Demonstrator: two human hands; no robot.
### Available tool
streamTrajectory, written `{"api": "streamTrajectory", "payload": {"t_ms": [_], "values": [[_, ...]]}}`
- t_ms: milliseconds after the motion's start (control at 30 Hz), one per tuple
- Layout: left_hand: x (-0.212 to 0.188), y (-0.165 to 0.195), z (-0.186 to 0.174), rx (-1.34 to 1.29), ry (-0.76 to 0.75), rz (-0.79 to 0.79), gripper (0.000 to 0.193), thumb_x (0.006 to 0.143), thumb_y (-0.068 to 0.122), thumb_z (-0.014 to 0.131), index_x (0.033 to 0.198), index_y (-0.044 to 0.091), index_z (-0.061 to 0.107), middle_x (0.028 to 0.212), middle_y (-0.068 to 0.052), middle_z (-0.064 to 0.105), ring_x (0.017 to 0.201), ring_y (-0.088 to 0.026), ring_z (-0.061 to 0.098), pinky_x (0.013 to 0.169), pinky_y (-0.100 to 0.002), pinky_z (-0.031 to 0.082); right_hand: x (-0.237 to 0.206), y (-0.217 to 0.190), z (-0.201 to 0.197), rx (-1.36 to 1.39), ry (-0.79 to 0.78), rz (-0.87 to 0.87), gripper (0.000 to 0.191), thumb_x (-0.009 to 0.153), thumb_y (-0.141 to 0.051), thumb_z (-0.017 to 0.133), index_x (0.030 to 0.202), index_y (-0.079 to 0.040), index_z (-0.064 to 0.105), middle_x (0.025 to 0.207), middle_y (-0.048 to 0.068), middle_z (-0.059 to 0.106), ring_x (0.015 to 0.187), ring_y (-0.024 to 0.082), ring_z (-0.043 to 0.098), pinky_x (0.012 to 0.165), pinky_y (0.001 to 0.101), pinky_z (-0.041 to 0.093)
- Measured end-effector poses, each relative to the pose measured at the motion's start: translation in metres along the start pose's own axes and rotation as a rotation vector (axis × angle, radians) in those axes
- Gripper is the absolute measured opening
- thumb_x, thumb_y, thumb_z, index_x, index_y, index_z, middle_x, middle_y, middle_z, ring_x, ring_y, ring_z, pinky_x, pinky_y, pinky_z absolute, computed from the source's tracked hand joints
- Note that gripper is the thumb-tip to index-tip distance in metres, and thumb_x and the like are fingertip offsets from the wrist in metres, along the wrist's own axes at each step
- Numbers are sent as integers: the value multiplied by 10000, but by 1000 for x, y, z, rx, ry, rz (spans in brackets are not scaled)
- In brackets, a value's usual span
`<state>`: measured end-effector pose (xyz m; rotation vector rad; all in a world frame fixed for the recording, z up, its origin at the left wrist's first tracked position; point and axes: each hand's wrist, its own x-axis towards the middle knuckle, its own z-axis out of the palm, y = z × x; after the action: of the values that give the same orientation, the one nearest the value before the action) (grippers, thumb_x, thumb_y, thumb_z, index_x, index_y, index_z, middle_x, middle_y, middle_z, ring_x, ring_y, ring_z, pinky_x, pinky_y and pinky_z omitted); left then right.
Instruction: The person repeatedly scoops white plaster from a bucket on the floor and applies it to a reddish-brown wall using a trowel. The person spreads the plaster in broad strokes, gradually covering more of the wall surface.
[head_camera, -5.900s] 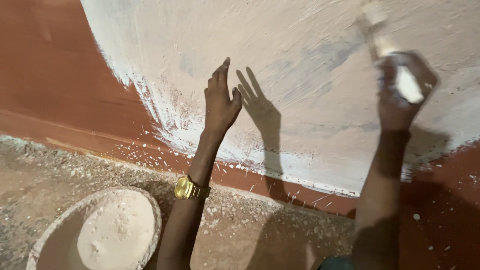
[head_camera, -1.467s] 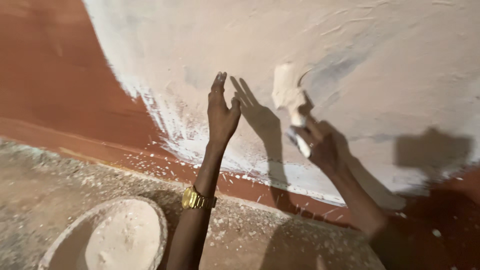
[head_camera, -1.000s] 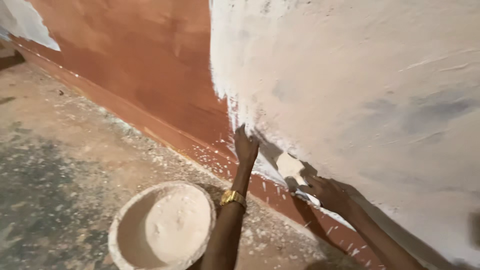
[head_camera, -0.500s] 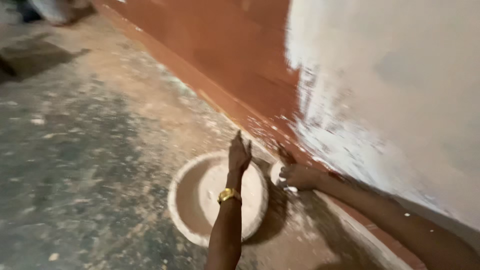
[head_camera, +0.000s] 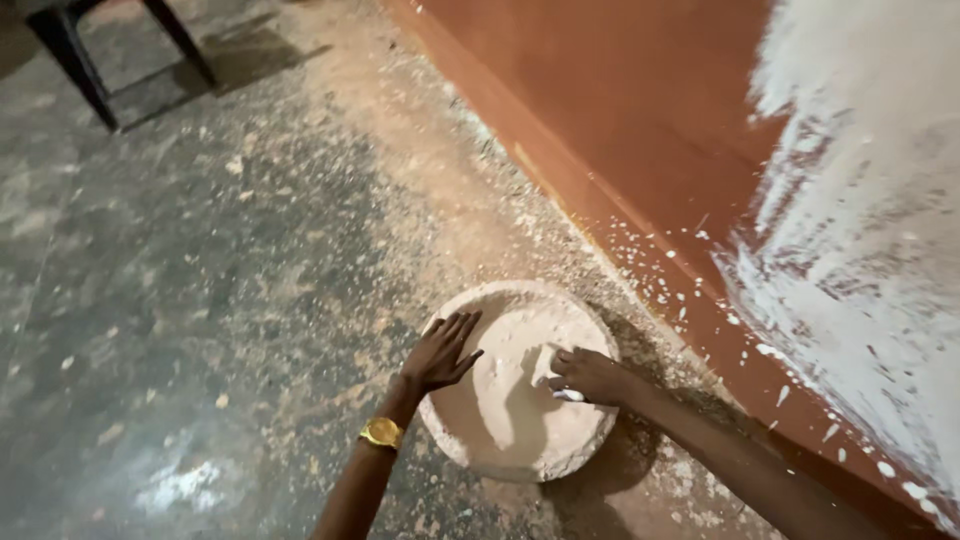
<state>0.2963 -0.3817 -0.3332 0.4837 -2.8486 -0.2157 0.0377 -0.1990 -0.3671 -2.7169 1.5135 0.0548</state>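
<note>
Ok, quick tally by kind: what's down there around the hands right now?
Hands: 2, left hand and right hand
Bowls of white paste: 1, bowl
Scrapers: 1, scraper in the right hand, mostly hidden
Wristwatches: 1, gold watch
Total: 5

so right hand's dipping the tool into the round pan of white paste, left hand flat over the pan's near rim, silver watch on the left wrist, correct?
One thing is off: the watch is gold, not silver, as the head view shows. The rest holds: the right hand has the tool down in the round pan of white paste, and the left hand is spread over its near rim.
</note>
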Motion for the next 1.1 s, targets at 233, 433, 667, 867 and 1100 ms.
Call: {"api": "streamTrajectory", "payload": {"t_ms": [233, 433, 667, 867, 1100], "values": [[-22, -11, 22, 18, -46, -16, 751, 1022, 540, 451, 1593, 75, 301, 1585, -204, 412, 1449, -392, 383, 1194, -508, 280, 5, 0, 34, 195, 49, 39, 222, 894, -233, 716, 1111, -184, 703, 1041, 56, 675, 1081, 276, 631, 929, 436, 526], [-17, 0, 37, 0, -86, 42, 740, 1029, 547, 444, 1572, 55, 336, 1572, -200, 437, 1440, -365, 408, 1153, -511, 307, 5, 3, 37, 350, 137, 224, 245, 849, -248, 760, 1063, -133, 734, 1042, 107, 723, 1029, 385, 630, 868, 487, 524], [-19, 6, 49, 2, -158, 75, 739, 1024, 559, 435, 1548, 40, 381, 1547, -197, 465, 1415, -356, 436, 1157, -500, 317, 5, -3, 25, 454, 120, 416, 282, 909, -368, 704, 1026, -114, 733, 993, 106, 735, 974, 324, 660, 848, 455, 542], [-19, 6, 51, 2, -155, 95, 741, 1019, 549, 445, 1539, 25, 384, 1541, -202, 467, 1408, -361, 431, 1157, -520, 298, -4, -7, 32, 409, 148, 426, 313, 931, -399, 693, 1019, -102, 742, 988, 122, 735, 951, 336, 658, 840, 467, 534], [-17, 9, 52, -4, -182, 57, 746, 1029, 574, 389, 1535, 27, 377, 1553, -201, 435, 1425, -358, 398, 1162, -525, 274, 0, -2, 32, 651, -80, 624, 230, 944, -336, 673, 1015, -127, 737, 975, 127, 744, 866, 318, 732, 798, 465, 585]]}}
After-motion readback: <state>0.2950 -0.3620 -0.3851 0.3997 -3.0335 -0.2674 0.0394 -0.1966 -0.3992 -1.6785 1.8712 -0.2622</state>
